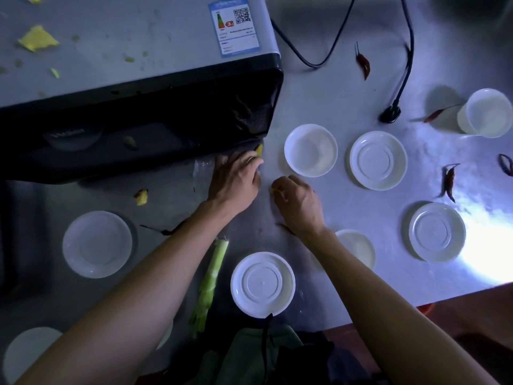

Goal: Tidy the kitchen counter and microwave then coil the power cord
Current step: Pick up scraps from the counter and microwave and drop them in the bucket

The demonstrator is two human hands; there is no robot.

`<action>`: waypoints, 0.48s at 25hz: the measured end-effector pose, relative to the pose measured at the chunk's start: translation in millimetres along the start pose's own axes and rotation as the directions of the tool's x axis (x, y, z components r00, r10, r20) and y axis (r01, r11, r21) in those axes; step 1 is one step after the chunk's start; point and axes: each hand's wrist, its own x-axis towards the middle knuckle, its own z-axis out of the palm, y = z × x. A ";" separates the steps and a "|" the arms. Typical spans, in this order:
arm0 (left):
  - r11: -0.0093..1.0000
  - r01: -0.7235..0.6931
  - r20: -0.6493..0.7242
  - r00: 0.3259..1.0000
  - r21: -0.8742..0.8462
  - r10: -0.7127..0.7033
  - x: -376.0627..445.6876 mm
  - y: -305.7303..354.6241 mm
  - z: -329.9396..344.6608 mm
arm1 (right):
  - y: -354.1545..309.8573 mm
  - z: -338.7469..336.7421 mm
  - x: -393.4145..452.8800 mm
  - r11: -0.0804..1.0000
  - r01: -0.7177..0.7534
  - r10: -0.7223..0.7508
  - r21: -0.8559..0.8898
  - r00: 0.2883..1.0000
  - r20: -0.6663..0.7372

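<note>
Tidying barely begun, by my reading. Left hand [236, 177] rests flat, fingers relaxed, beside the grey-topped black microwave [138, 87]; right hand [295, 200] pinches a small yellow scrap [273, 190]. Yellow peel bits [37, 38] remain on top; black power cord [399, 87] lies uncoiled on the steel counter [347, 93].

White dishes [311, 150] ring a bare strip of counter [361, 212]; the microwave [138, 93] walls off the left, power cord [402, 79] trailing behind.

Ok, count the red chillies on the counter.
4: chilli by the cord, cord; chilli by the cup, cup; chilli above the right lid, lid; chilli at the right edge. Dark shapes near both wrists may be more.
</note>
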 end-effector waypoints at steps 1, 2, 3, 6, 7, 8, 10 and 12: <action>1.000 0.009 0.001 1.000 -0.003 -0.009 -1.4 -0.1 1.2 | 0.6 -1.0 -0.2 1.000 -0.006 0.006 0.007 1.000 -0.005; 1.000 0.014 -0.006 1.000 -0.008 -0.014 -3.7 -0.8 2.4 | 1.0 -1.8 -0.6 1.000 -0.013 0.013 0.014 1.000 -0.007; 1.000 0.017 -0.020 1.000 -0.013 -0.018 -5.8 -1.3 3.2 | 1.7 -2.8 -0.9 1.000 -0.020 0.020 0.022 1.000 -0.008; 0.999 0.028 -0.067 0.997 -0.031 -0.030 -5.9 -2.3 3.8 | 2.5 -5.0 -1.4 0.999 -0.030 0.031 0.039 0.999 -0.019; 0.999 0.037 -0.075 0.996 -0.033 -0.040 -2.8 -1.7 4.0 | 2.2 -5.4 -1.2 0.999 -0.033 0.034 0.042 0.999 -0.029; 0.998 0.049 -0.080 0.996 -0.029 -0.051 0.9 -0.9 4.5 | 1.8 -5.6 -1.1 0.999 -0.035 0.036 0.042 0.998 -0.041; 0.998 0.070 -0.078 0.994 -0.004 -0.070 7.3 0.7 7.1 | 0.7 -5.6 -1.2 0.998 -0.038 0.040 0.043 0.997 -0.060; 0.997 0.075 -0.065 0.995 0.026 -0.073 11.4 1.8 12.0 | 1.9 -5.5 -2.2 0.999 -0.035 0.038 0.041 0.997 -0.070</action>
